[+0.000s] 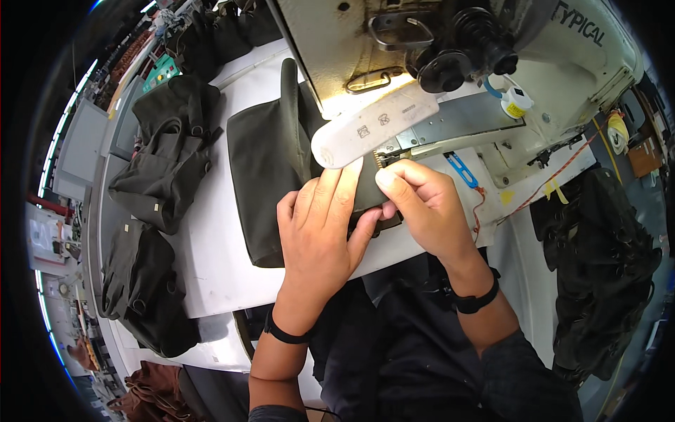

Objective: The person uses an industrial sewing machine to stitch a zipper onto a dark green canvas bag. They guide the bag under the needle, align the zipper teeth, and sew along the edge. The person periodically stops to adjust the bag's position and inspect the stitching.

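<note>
A dark olive bag (261,183) with an upright handle (289,91) lies on the white table under the head of a sewing machine (358,42). My left hand (320,221) is open and rests flat on the bag, its fingers stretched toward the machine's pale rounded cover (376,125). That cover hides the needle area. Close beside it, my right hand (432,207) pinches the bag's edge between thumb and fingers, just below a small brass-coloured toothed part (380,160).
More dark bags (158,172) lie along the left of the white table (211,274). A blue tool (461,169) with a red cord sits right of my right hand. A small white bottle (517,103) stands on the machine bed. Dark bags (598,274) are piled at right.
</note>
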The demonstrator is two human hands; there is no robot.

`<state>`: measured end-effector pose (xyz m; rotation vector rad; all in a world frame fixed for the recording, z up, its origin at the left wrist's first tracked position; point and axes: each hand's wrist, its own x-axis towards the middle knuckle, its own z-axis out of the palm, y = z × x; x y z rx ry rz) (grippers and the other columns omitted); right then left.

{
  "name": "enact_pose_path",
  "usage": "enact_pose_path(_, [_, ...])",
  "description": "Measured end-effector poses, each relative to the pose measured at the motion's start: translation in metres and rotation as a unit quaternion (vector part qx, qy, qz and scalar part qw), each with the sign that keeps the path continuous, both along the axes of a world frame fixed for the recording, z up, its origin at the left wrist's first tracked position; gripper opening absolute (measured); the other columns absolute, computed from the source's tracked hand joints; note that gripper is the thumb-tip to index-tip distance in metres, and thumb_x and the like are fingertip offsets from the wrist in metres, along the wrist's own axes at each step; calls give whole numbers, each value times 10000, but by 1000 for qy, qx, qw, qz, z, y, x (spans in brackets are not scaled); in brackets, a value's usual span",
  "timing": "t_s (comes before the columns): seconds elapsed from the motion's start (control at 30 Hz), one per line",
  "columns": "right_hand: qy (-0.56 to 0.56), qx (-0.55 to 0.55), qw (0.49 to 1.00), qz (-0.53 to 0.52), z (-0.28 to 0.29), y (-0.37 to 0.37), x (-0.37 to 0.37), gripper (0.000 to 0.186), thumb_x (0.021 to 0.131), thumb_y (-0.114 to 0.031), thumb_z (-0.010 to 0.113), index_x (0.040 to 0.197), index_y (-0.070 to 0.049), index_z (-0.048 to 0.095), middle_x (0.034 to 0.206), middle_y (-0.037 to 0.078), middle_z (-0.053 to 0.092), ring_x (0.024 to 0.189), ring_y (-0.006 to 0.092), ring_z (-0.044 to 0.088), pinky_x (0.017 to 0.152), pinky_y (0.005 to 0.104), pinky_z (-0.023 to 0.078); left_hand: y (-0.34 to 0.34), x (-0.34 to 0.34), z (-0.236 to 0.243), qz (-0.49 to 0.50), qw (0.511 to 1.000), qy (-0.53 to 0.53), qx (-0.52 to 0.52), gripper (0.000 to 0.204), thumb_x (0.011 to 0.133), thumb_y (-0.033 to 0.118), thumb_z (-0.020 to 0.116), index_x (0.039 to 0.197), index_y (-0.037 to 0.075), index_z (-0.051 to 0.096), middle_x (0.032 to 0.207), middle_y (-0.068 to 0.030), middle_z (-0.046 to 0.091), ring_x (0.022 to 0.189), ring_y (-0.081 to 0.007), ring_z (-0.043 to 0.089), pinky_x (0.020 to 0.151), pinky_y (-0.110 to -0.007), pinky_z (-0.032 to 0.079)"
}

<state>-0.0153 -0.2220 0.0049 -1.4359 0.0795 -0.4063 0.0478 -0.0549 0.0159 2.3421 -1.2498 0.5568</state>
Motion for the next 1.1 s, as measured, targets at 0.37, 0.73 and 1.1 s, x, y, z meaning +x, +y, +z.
enact_pose_path(0.37, [-12,26,999,-41,-12,24,3,214,1065,-175,620,970,11,667,750,-40,570,682,12,474,589,223,423,-7,-2,-6,53,994,91,41,748,863,107,659,1564,-3,423,1450,-227,562,1020,-374,604,901,-431,514])
enact_pose_path(0.73, [17,-88,994,-69,18,26,12,155,1035,-99,642,931,5,692,741,-57,595,698,-3,491,598,207,411,-8,-2,-3,49,992,112,-30,551,954,195,671,1449,-10,545,1408,-221,608,1149,-381,657,920,-444,568])
enact_pose_path(1.1, [-18,119,993,-4,-23,16,3,281,1071,-199,596,880,-9,671,704,-39,547,652,34,457,600,225,394,-2,-4,0,35,991,132,-8,646,941,191,707,1511,-1,471,1485,-216,559,1274,-398,594,1030,-448,506])
